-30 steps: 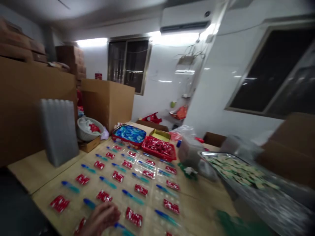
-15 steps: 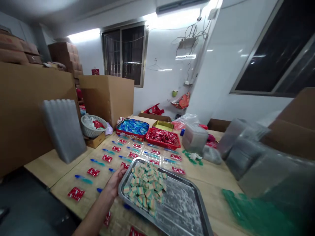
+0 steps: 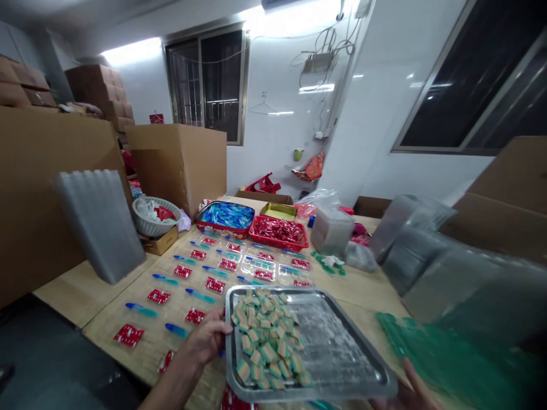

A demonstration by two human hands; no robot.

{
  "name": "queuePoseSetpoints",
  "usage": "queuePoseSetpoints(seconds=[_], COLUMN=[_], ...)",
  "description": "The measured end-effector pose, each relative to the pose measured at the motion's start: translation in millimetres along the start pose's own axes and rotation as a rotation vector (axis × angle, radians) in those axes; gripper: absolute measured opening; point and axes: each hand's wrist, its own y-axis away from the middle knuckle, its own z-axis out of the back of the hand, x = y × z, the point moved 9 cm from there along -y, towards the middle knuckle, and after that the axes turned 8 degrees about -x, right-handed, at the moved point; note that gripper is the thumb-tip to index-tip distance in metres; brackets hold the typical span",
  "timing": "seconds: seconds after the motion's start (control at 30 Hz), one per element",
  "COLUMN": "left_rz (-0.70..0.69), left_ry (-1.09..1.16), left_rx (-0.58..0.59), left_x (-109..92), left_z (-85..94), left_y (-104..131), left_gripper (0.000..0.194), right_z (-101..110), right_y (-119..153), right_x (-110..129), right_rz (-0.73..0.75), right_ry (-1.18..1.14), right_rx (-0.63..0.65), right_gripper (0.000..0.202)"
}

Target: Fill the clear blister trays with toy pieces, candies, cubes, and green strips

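I've got the metal tray [image 3: 342, 364] held over the near edge of the tabletop [image 3: 85, 293]. My left hand [image 3: 207, 341] has fingers closed on the tray's left rim. My right hand [image 3: 410, 390] sits at the near right corner of the tray, mostly cut off by the frame, so can't tell its grip.

Risk, imo: the candies [image 3: 267, 339] are all heaped on the left half, so the load is lopsided. A tilt twd me or a loose right side could slide them off, or the tray could drop onto the red packets [image 3: 128, 335] and blue sachets [image 3: 141, 310] laid in rows w/ clear film underneath.

Tray is shallow, shiny steel w/ a low rim, right half bare and smeared white. Candies are small striped squares in green, orange and cream.
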Motion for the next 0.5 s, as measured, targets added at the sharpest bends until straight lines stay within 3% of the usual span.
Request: queuePoseSetpoints(seconds=[0.1,0.2,0.33,0.5], left_rz=[-0.043,-0.112,-0.214,-0.246], left_ry=[0.006,0.034,0.145,0.176], left_rx=[-0.074,-0.206,-0.373,-0.432], left_x=[-4,-5,0,6], left_z=[-6.6,4.4,21.5,22.3], left_y=[-1,12,31,30], left_gripper=[0.047,0.056,0.065,0.074], right_z=[-25,-54,-80,-90], right_y=[6,11,11,13], right_x=[-1,-35,-70,-61], right_rz=[0.039,0.04,0.06,0.136], right_ry=[0.036,0.199,0.283,0.245], right_rx=[0.101,0.177,0.172,0.092], right_gripper=[0.042,0.048,0.048,0.044])
